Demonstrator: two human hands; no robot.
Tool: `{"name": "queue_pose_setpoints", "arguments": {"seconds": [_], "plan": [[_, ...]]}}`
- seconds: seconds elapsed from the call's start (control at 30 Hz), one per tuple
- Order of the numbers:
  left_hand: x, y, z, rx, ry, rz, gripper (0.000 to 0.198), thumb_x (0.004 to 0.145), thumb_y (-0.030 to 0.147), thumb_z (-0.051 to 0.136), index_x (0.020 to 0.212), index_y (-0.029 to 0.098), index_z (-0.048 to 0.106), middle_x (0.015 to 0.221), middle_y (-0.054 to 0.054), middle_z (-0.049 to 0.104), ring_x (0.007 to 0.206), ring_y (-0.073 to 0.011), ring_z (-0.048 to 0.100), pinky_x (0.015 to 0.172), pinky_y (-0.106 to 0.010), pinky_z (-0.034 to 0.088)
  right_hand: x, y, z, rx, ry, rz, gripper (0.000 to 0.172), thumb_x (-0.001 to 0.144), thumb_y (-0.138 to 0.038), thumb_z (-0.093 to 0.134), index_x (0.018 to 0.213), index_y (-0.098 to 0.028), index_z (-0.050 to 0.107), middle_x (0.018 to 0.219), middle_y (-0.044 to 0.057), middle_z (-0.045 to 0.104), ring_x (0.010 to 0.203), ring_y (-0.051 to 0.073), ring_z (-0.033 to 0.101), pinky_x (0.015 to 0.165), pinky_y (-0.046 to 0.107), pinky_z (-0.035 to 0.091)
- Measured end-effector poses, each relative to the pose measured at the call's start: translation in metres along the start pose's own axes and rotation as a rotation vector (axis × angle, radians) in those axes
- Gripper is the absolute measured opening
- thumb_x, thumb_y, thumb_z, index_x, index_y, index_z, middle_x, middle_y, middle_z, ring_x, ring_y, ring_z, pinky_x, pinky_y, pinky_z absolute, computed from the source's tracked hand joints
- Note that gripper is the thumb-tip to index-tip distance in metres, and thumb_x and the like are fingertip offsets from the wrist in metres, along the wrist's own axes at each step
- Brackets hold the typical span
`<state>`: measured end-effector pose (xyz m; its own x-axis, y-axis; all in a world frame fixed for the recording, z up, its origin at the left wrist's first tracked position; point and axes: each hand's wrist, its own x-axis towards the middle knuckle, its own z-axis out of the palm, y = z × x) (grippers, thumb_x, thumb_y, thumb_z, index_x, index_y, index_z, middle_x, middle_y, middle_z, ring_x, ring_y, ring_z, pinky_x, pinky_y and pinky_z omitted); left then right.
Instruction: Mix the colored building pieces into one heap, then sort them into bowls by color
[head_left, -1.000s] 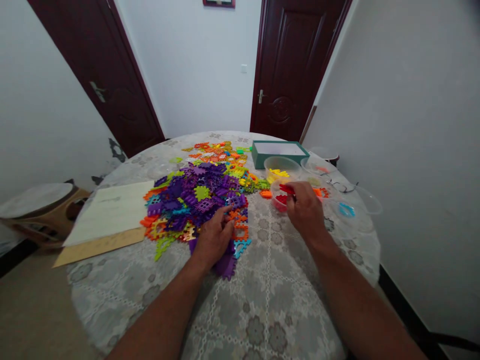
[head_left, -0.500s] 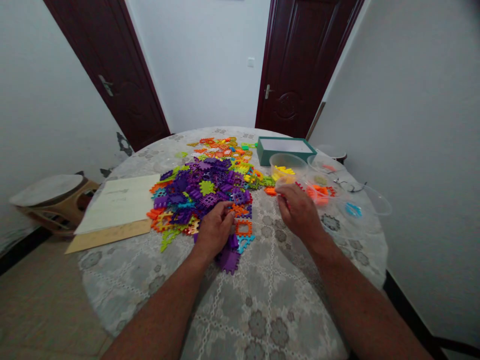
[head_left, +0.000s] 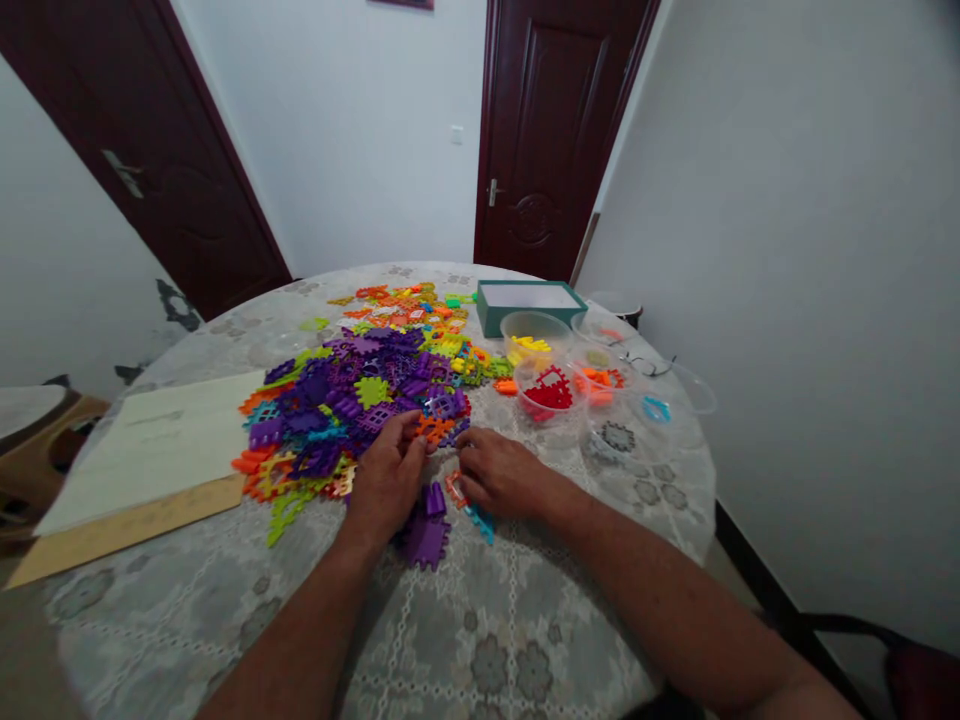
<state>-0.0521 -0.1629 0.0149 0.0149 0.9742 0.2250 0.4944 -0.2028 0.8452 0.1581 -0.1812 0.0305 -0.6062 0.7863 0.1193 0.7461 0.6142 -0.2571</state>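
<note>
My left hand (head_left: 386,482) rests at the right edge of a heap of mostly purple plastic building pieces (head_left: 367,385). Its thumb and forefinger are apart, beside an orange piece (head_left: 435,430). Across from it, my right hand (head_left: 504,475) has its fingers curled together and its fingertips down at the heap's edge. What they hold, if anything, is hidden. It partly covers an orange square frame piece (head_left: 454,490) and a blue toothed piece (head_left: 481,524). Nearer to me, a flat purple piece (head_left: 426,542) lies on the tablecloth by my left wrist.
On the right stand clear plastic bowls with yellow pieces (head_left: 529,346), red pieces (head_left: 550,390), orange pieces (head_left: 600,382) and a grey toothed piece (head_left: 618,436). A green box (head_left: 531,310) is behind them. Paper sheets (head_left: 169,430) lie left, and orange pieces (head_left: 405,305) at the back.
My right hand has moved from above the bowl of red pieces leftward and nearer, to the heap's edge beside my left hand. The view has turned rightward. My left hand stays by the orange piece.
</note>
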Motion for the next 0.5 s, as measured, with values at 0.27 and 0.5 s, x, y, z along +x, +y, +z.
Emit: {"name": "queue_pose_setpoints", "arguments": {"seconds": [0.27,0.5], "plan": [[-0.002,0.0,0.003,-0.015,-0.044,-0.02,0.043,0.097,0.035,0.056,0.138,0.023,0.062,0.117,-0.008,0.078,0.101,-0.0225,0.075,0.089,-0.036,0.058,-0.001,0.01,0.006,0.135,0.041,-0.001,0.01,0.093,-0.018,0.068,0.104,-0.016,0.068,0.106,0.009,0.066,0.101,0.023,0.059,0.094,0.035,0.047],[-0.003,0.001,0.005,-0.02,-0.039,-0.037,0.041,0.097,0.031,0.056,0.137,0.023,0.063,0.109,-0.006,0.079,0.097,-0.0216,0.076,0.085,-0.034,0.058,0.0,0.023,0.016,0.213,0.052,0.076,0.018,0.093,-0.009,0.059,0.105,-0.018,0.069,0.1,0.006,0.066,0.092,0.019,0.06,0.083,0.03,0.045]]}}
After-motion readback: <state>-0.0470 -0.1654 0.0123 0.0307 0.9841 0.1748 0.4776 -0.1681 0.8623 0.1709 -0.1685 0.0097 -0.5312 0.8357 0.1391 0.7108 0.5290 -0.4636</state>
